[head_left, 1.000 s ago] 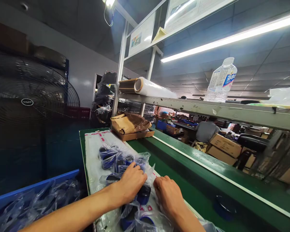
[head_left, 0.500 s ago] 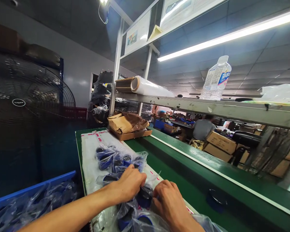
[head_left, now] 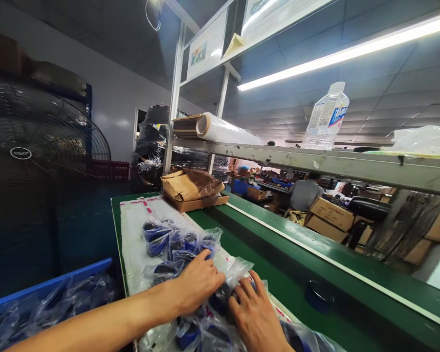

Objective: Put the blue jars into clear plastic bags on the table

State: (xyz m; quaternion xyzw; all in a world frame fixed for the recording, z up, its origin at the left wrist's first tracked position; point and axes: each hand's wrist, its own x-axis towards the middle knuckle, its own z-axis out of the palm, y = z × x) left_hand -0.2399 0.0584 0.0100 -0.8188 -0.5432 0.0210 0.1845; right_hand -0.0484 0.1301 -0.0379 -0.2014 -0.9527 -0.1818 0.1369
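Note:
Between my hands is a dark round part in a clear plastic bag, the bag's loose end standing up. My left hand is curled at its left side, the index finger reaching forward; its fingertips are partly hidden. On the right, my right hand bends its fingers around the bagged part, thumb against it. Beyond my left hand lie several bagged blue-and-black round parts, with another bagged part just below my wrists. All rest on a white sheet at the bench's left side.
A bare dark blue round part sits on the green belt. At the far end stands a cardboard tray with brown paper. A blue bin holds bagged parts at left. A shelf carries a film roll and bottle.
My right hand's fingers have spread and lifted slightly, and the bag's loose end now stands higher between my hands. My left index finger has stretched forward. The view has shifted slightly.

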